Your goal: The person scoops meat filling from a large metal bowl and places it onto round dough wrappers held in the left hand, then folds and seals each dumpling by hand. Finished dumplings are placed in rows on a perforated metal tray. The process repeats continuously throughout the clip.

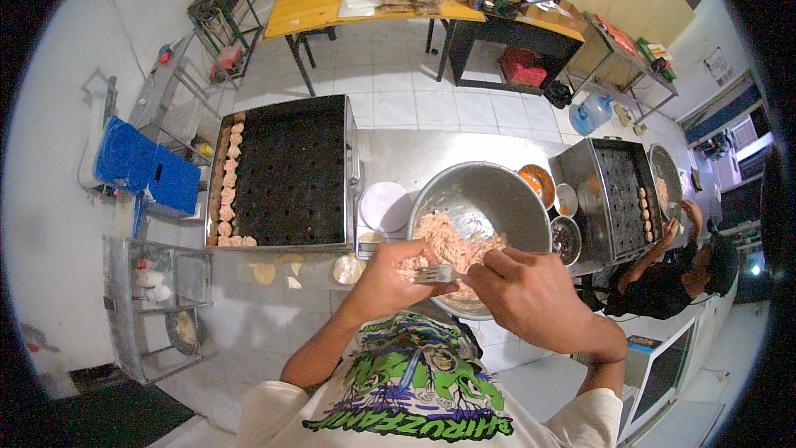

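Note:
A large metal bowl (506, 191) stands on the table before me, holding a pinkish minced filling (448, 234). My left hand (383, 280) is at the bowl's near left rim, its fingers curled around a filled dumpling (410, 267) whose wrapper is mostly hidden. Over the near side of the bowl, my right hand (526, 286) grips a metal fork (434, 274), its tines pointing left against the left hand's fingers. Left of the bowl lies a white round stack (385, 205), perhaps wrappers.
At left a perforated metal tray (290, 174) has dumplings (225, 199) along two edges. Right of the bowl are a dish of orange bits (537, 185), a small white cup (565, 199) and a dark-filled bowl (565, 239). Beyond, a co-worker (680, 278) reaches past another tray (609, 199).

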`<state>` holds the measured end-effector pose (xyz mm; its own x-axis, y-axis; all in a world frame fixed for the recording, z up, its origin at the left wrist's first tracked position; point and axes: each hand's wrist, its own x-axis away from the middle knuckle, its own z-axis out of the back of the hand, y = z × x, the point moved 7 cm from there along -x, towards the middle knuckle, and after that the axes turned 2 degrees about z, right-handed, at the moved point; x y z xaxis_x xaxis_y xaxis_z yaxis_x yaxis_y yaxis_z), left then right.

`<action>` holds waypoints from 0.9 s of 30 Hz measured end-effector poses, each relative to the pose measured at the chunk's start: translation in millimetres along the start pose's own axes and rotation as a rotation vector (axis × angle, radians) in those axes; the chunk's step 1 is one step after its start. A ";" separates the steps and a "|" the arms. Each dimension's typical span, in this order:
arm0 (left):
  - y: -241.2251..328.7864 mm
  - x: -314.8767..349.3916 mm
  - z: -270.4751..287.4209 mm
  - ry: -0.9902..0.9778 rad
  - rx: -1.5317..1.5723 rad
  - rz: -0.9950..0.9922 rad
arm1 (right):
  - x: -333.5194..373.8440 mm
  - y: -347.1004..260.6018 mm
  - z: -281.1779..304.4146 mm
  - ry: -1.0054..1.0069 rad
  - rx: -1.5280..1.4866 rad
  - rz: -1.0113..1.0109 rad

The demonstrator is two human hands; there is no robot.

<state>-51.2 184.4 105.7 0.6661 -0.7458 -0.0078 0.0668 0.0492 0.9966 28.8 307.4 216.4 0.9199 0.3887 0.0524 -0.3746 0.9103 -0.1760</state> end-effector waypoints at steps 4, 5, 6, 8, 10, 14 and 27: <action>3.5 -3.6 0.0 0.108 -0.084 -0.055 | -0.8 0.2 7.8 0.024 0.000 -0.036; 8.2 -4.5 0.9 0.142 -0.114 -0.066 | -2.0 1.7 -5.8 -0.015 0.003 -0.040; 4.8 -5.4 -3.0 0.109 -0.142 -0.063 | -1.4 2.4 -14.1 -0.055 0.006 -0.045; -5.9 -6.0 -8.7 0.060 -0.199 -0.058 | 1.2 2.4 -7.1 -0.032 0.015 -0.060; -6.6 -5.7 -5.7 0.107 -0.219 0.028 | -0.7 2.7 6.3 0.049 0.010 -0.066; -2.3 -8.1 -9.4 0.119 0.061 0.005 | 2.5 15.1 -3.2 0.043 0.014 -0.111; 7.4 -14.4 2.5 0.130 -0.178 -0.019 | -2.0 13.1 2.4 0.160 0.044 -0.052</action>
<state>-62.2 193.8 113.4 0.7526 -0.6567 -0.0484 0.2026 0.1610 0.9659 21.8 318.9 216.4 0.9437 0.3161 -0.0974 -0.3272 0.9354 -0.1341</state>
